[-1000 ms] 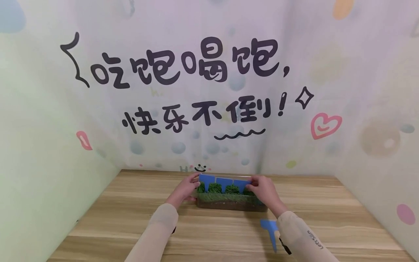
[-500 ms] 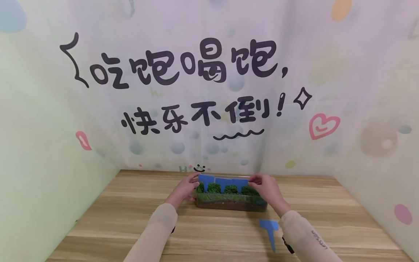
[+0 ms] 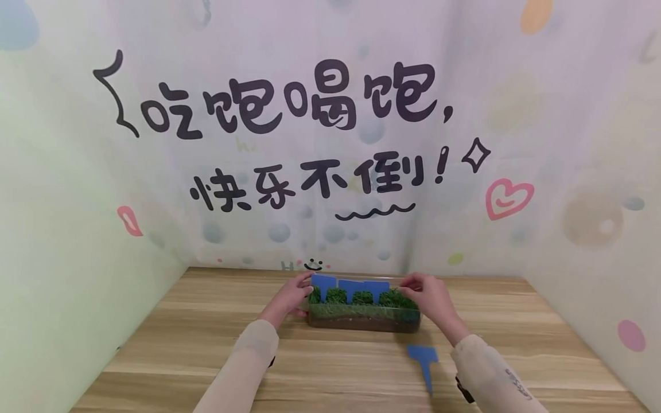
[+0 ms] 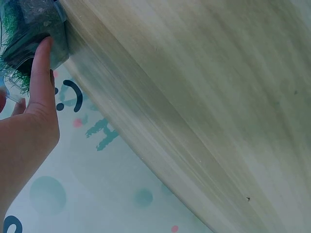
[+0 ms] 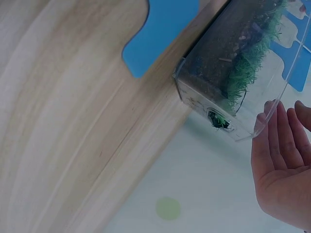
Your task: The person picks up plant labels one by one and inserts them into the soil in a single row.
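Observation:
A clear plastic box point(image 3: 364, 321) of dark soil and green grass stands at the back of the table. Three blue T-shaped plant labels point(image 3: 351, 289) stand upright in it in a row. At the box's left end my left hand point(image 3: 289, 298) grips the rim, one finger stretched along the end wall in the left wrist view. Above the right end, my right hand point(image 3: 427, 295) has loosely bent fingers with nothing between them; in the right wrist view its fingertips are close to the rim, and contact is unclear. Another blue T-shaped label point(image 3: 424, 361) lies on the wood in front.
The wood-grain table point(image 3: 330, 373) ends at a printed cloth backdrop point(image 3: 330, 241) right behind the box. Side panels of the same pale cloth flank the table. The end wall of the box has a round hole point(image 5: 218, 120) with grass showing.
My right hand has let go of the rightmost standing label and moved right, away from it. That label now stands alone, upright in the box. The left hand stays at the box's left end.

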`<act>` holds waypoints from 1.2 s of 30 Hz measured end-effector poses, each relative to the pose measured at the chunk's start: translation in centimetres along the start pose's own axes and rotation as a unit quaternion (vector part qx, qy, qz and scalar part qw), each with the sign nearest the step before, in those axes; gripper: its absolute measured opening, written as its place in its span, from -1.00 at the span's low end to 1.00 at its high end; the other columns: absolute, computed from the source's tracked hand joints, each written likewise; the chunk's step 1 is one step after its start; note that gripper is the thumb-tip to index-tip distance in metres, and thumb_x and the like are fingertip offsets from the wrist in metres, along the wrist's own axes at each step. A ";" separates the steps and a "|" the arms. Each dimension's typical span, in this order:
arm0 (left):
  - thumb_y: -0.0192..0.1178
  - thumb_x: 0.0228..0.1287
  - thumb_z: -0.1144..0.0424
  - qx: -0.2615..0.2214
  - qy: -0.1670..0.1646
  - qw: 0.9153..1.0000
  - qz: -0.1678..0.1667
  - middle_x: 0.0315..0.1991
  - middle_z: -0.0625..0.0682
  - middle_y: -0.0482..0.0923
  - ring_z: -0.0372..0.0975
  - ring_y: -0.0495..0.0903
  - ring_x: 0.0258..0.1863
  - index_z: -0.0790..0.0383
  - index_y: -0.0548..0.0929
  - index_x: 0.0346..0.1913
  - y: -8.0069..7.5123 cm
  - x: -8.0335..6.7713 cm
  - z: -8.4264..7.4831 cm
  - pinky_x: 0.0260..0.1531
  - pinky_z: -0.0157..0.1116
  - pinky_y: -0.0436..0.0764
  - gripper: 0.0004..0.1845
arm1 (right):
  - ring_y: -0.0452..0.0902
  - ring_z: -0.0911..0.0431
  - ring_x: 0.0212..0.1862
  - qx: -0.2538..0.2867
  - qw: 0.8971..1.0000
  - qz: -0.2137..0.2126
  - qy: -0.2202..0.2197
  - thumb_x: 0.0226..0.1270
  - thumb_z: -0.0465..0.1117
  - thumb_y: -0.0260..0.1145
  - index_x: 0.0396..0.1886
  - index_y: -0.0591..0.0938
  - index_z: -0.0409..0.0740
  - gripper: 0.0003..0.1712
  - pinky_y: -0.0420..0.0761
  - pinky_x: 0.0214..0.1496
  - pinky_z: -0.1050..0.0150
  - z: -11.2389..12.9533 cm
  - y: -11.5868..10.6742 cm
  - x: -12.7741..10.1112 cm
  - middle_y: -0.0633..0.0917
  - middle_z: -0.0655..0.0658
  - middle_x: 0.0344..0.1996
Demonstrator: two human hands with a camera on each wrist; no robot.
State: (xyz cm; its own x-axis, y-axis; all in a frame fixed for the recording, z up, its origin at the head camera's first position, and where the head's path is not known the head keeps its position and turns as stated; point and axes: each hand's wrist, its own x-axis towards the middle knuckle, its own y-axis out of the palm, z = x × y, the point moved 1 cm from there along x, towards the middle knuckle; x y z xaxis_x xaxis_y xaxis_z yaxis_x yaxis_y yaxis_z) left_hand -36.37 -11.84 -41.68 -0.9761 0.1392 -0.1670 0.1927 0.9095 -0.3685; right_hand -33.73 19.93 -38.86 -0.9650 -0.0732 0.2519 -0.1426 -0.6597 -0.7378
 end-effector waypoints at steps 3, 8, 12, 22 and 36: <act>-0.09 0.58 0.36 0.002 -0.001 1.000 0.001 0.53 0.27 0.17 0.19 0.25 0.47 0.10 0.18 0.56 0.0 0.0 0.0 -0.33 -0.05 0.74 -0.44 | 0.71 -0.01 -0.17 0.001 1.000 -0.003 -0.006 0.36 -0.22 0.35 -0.16 0.74 -0.19 -0.85 0.68 -0.16 0.09 0.0 -0.3 -0.2 0.79 -0.14 -0.24; -0.09 0.58 0.35 0.003 -0.003 1.000 0.001 0.53 0.27 0.17 0.19 0.24 0.47 0.09 0.18 0.56 -0.1 0.0 0.0 -0.30 -0.04 0.74 -0.44 | 0.73 0.00 -0.18 -0.003 1.000 -0.011 -0.015 0.35 -0.22 0.36 -0.17 0.74 -0.19 -0.84 0.68 -0.18 0.14 -0.1 -0.6 -0.5 0.80 -0.15 -0.23; -0.09 0.57 0.36 0.001 0.000 1.000 -0.002 0.53 0.28 0.17 0.20 0.24 0.47 0.11 0.19 0.56 0.0 0.0 -0.1 -0.28 -0.02 0.75 -0.44 | 0.73 0.01 -0.18 0.000 1.000 -0.015 -0.016 0.35 -0.20 0.37 -0.19 0.74 -0.18 -0.85 0.66 -0.22 0.18 -0.1 -0.9 -0.8 0.80 -0.14 -0.24; -0.09 0.57 0.37 0.007 0.006 1.000 -0.001 0.52 0.28 0.18 0.21 0.26 0.46 0.11 0.18 0.56 0.0 -0.1 -0.1 -0.33 -0.05 0.75 -0.44 | 0.72 0.01 -0.17 0.009 1.000 -0.018 -0.012 0.37 -0.20 0.35 -0.16 0.73 -0.19 -0.83 0.68 -0.13 0.11 -0.2 -1.8 -1.8 0.79 -0.12 -0.24; -0.09 0.58 0.36 0.021 0.009 1.000 -0.001 0.53 0.26 0.18 0.19 0.27 0.46 0.11 0.16 0.57 0.0 -0.2 -0.2 -0.38 -0.10 0.73 -0.43 | 0.71 0.07 -0.20 0.017 0.999 -0.019 -0.026 0.37 -0.21 0.36 -0.17 0.73 -0.17 -0.86 0.65 -0.17 0.21 -0.5 -3.0 -3.2 0.78 -0.09 -0.26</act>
State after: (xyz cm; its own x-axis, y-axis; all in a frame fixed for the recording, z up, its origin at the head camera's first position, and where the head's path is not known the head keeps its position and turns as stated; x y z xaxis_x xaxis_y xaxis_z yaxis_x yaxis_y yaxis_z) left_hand -36.24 -11.81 -41.46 -0.9781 0.1442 -0.1498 0.1940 0.8923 -0.4077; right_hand -30.37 22.45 -37.75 -0.9462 -0.0855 0.3121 -0.1708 -0.6873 -0.7061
